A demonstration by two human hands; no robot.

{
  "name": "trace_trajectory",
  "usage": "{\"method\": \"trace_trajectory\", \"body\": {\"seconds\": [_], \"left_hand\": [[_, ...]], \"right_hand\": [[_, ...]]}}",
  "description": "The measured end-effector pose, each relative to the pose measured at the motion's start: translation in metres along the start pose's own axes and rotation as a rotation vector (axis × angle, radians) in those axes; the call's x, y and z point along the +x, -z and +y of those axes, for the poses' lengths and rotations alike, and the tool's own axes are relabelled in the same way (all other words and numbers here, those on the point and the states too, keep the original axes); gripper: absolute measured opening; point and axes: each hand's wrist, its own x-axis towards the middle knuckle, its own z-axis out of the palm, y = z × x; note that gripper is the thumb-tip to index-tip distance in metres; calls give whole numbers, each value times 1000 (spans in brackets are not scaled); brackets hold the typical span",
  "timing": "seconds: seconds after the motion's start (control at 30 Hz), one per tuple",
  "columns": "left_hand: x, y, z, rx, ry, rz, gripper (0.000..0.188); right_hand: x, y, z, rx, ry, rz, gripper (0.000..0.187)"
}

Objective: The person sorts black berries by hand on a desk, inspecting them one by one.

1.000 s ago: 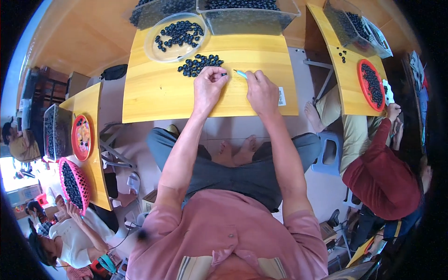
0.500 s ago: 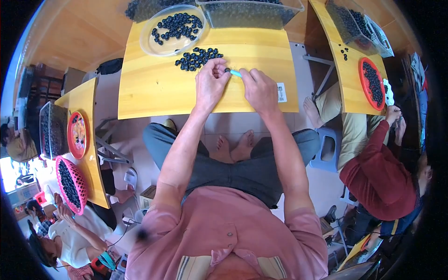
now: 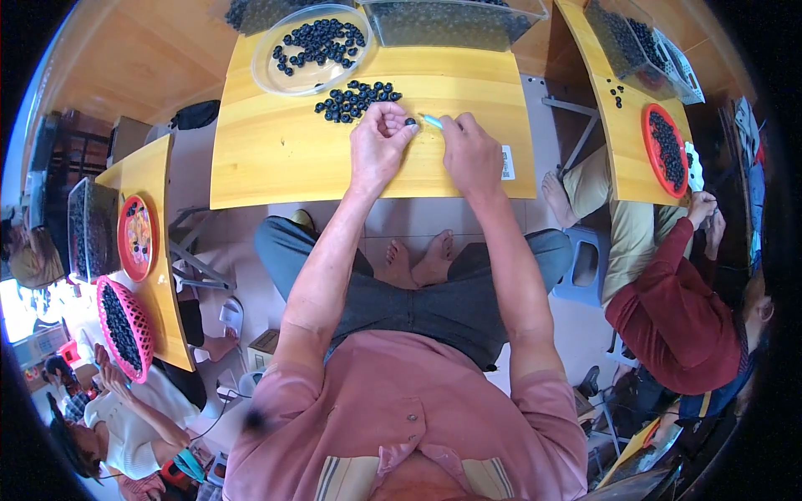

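Above the yellow table (image 3: 276, 171), my left hand (image 3: 378, 144) pinches a small round black part (image 3: 410, 122) between thumb and forefinger, its other fingers curled. A slim light-blue tool (image 3: 432, 121), like a small pen or trimming knife, sticks out of my closed right hand (image 3: 468, 157) toward the part, with a gap between them. Its tip is too small to make out. Just beyond my left hand lies a loose pile of similar black parts (image 3: 355, 100). Behind the pile, a clear round tub (image 3: 266, 77) holds more of them.
A clear bin (image 3: 451, 35) full of black parts stands at the table's far edge. A white label (image 3: 507, 163) is near my right hand. Co-workers sit at side tables; the right one has a red tray (image 3: 647, 138), the left a pink basket (image 3: 147, 338).
The blue tool has drawn back to the right with my right hand, away from the black part it was against. My left hand keeps its pinch almost in place.
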Motion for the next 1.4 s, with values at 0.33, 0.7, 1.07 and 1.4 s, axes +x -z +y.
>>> {"method": "trace_trajectory", "body": {"seconds": [0.33, 0.7, 1.07, 1.4], "left_hand": [[-8, 6, 10, 40, -18, 20, 14], [0, 13, 7, -175, 103, -28, 21], [-4, -5, 6, -170, 11, 48, 21], [-6, -4, 2, -100, 17, 45, 19]], "right_hand": [[-2, 0, -1, -45, -58, -27, 15], [-4, -2, 1, 3, -46, 54, 25], [-5, -2, 3, 13, -47, 63, 21], [-6, 2, 2, 1, -38, 60, 27]]}}
